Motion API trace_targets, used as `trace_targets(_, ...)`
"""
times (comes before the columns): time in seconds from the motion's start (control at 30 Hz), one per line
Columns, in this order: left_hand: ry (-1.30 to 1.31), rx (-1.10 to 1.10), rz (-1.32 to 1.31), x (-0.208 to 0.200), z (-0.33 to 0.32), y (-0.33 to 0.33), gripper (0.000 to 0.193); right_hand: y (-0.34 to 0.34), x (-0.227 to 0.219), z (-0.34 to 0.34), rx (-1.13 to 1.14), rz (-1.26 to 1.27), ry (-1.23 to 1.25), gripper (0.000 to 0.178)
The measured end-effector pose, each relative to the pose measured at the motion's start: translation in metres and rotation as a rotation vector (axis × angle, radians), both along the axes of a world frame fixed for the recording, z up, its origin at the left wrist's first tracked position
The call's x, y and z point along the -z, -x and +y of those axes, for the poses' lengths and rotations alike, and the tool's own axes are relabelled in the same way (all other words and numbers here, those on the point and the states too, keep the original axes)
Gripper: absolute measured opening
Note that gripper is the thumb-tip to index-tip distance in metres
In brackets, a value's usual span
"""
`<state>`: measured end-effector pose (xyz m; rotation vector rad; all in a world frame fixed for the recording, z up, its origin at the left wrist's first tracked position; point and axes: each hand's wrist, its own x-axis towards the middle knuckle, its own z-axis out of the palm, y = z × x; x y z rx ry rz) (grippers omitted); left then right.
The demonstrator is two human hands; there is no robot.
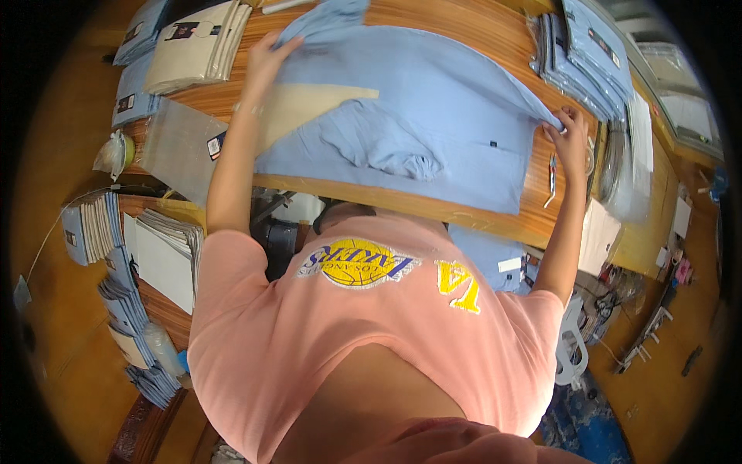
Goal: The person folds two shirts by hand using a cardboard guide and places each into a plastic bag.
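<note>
A light blue shirt [456, 85] lies spread over the wooden table in front of me, with a small dark tag near its right side. A beige flat sheet [309, 104] shows on the left part of the shirt, partly covered by cloth. One crumpled portion of cloth is bunched in the middle. At the far left, my left hand [269, 60] is closed on the shirt where a loose part sticks out beyond it. My right hand [570, 135] pinches the shirt's right edge, drawing the far hem into a line.
Folded beige garments [189, 46] and blue ones stand at the far left, beside a clear plastic bag [179, 143]. Bagged blue shirts [587, 58] are stacked at the far right. A small slim tool [551, 182] lies near my right forearm. White boards [166, 251] sit lower left.
</note>
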<state>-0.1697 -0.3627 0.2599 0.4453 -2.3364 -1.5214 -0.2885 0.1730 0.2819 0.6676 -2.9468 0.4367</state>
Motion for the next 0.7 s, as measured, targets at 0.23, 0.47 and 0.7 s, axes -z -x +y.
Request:
trace_targets(0.23, 0.437, -0.315, 0.012, 0.044, 0.064, -0.145, 0.054, -0.129, 0.077, 0.068, 0.27, -0.533, 0.723, 0.028)
trace_targets(0.47, 0.839, 0.548, -0.074, 0.042, 0.108, -0.118, 0.034, -0.124, 0.1, 0.072, 0.242, -0.593, 0.998, 0.025)
trace_targets(0.7, 0.794, 0.636, -0.214, 0.036, 0.113, -0.136, 0.014, -0.139, 0.104, 0.076, 0.154, -0.295, 0.477, 0.02)
